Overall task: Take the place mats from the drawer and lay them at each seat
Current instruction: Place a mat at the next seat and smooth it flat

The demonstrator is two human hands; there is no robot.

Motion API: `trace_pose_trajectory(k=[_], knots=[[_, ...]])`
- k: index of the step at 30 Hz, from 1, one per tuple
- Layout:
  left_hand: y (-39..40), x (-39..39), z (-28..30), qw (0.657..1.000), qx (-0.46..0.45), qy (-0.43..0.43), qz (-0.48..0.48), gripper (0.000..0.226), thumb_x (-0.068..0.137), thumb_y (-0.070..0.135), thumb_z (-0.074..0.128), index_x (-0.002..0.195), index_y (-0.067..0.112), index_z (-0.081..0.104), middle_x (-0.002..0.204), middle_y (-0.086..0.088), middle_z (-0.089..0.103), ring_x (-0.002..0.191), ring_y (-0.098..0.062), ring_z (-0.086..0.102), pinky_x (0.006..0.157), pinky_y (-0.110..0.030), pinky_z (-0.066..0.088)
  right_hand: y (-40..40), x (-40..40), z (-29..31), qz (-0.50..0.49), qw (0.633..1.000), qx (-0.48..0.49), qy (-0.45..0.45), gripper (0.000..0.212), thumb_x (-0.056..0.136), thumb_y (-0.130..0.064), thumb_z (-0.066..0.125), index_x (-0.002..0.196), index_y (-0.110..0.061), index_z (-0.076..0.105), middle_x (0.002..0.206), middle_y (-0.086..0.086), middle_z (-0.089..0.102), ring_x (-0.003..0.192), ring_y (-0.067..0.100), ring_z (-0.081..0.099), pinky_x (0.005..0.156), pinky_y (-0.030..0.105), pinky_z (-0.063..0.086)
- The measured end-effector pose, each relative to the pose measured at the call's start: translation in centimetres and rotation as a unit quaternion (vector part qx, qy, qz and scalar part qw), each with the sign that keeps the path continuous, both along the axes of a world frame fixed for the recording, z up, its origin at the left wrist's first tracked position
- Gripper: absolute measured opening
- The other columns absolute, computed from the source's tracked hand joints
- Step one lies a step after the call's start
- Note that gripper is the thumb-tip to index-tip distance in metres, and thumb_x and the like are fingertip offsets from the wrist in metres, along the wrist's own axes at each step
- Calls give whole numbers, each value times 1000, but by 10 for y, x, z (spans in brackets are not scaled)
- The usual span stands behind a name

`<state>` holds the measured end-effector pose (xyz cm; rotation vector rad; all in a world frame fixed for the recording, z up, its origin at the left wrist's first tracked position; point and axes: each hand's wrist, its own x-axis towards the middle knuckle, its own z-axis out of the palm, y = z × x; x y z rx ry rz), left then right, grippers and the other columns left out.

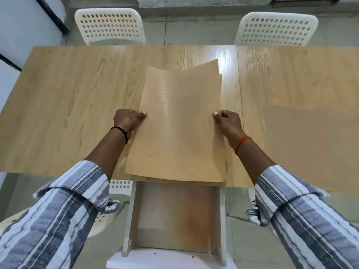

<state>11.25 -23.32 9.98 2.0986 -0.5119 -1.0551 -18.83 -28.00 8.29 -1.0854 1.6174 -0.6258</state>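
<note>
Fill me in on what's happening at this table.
A person is setting out place mats. Both hands, left hand and right hand, grip a stack of tan place mats by its side edges above the wooden table. The drawer below is open. One mat already lies at the right.
</note>
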Motion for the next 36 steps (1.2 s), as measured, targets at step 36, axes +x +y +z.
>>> trace_pose_trajectory(k=[36], knots=[[176, 322, -3, 952, -138, 11, 273, 28, 86, 18, 68, 69, 20, 46, 74, 2, 52, 71, -17, 46, 66, -26, 42, 108, 316, 24, -9, 985, 99, -140, 37, 87, -20, 71, 123, -12, 64, 98, 3, 66, 87, 20, 65, 67, 30, 53]])
